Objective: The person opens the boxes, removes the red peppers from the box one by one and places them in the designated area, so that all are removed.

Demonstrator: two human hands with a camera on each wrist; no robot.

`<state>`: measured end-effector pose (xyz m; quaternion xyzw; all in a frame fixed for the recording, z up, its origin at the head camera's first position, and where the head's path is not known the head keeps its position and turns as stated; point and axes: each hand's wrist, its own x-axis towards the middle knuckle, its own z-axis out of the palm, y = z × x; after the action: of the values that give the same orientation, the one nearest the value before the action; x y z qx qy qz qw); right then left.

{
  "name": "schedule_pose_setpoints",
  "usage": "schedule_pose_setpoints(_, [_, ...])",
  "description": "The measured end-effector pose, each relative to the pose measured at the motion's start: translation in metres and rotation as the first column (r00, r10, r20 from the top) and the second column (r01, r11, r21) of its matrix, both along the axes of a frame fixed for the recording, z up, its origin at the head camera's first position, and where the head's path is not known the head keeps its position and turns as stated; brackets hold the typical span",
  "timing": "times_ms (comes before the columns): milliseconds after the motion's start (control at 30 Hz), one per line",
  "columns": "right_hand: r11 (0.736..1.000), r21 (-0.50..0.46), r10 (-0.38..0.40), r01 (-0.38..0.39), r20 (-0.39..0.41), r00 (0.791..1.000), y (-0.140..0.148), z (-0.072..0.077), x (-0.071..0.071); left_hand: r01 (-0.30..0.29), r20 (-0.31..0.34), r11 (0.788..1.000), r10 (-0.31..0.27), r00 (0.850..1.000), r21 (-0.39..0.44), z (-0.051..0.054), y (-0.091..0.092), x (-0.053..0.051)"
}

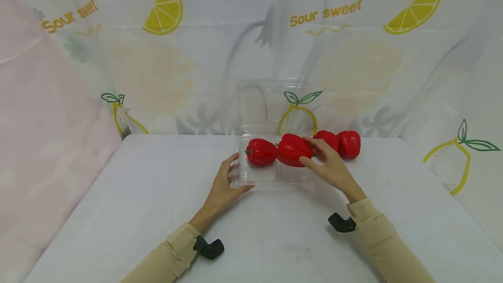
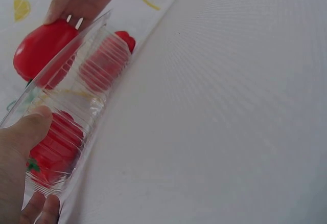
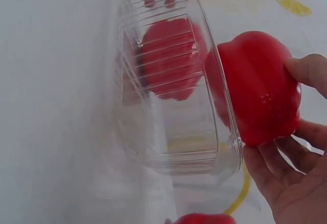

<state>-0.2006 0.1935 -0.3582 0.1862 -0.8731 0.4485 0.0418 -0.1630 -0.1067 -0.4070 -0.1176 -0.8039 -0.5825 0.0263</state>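
A clear plastic clamshell box point(image 1: 283, 179) stands on the white table with its lid point(image 1: 259, 99) raised at the back. One red bell pepper point(image 1: 261, 153) with a green stem lies inside, on the left. My left hand point(image 1: 225, 189) holds the box at its left side, thumb at the front corner and fingers along the wall, as the left wrist view also shows. My right hand point(image 1: 330, 167) grips a second red bell pepper point(image 3: 258, 86) between thumb and fingers, above the right part of the box. That pepper's lower side shows partly through the box wall.
Two more red bell peppers point(image 1: 349, 145) sit side by side on the table, behind and right of the box, one partly hidden by my right hand. A patterned cloth point(image 1: 212, 56) with lemon prints hangs behind the white table point(image 1: 165, 178).
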Motion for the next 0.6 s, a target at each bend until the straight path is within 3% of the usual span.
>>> schedule_pose_setpoints(267, [0.997,-0.001,-0.082,0.082,0.004,0.997,0.012,0.000,0.003,-0.017,-0.048,1.000,0.016,0.999,-0.010,-0.022,-0.003,-0.012])
schedule_pose_setpoints(600, [0.991,-0.011,-0.131,0.131,0.018,0.991,0.020,-0.002,0.004,-0.014,-0.057,1.000,0.012,0.998,-0.026,-0.020,-0.003,-0.011])
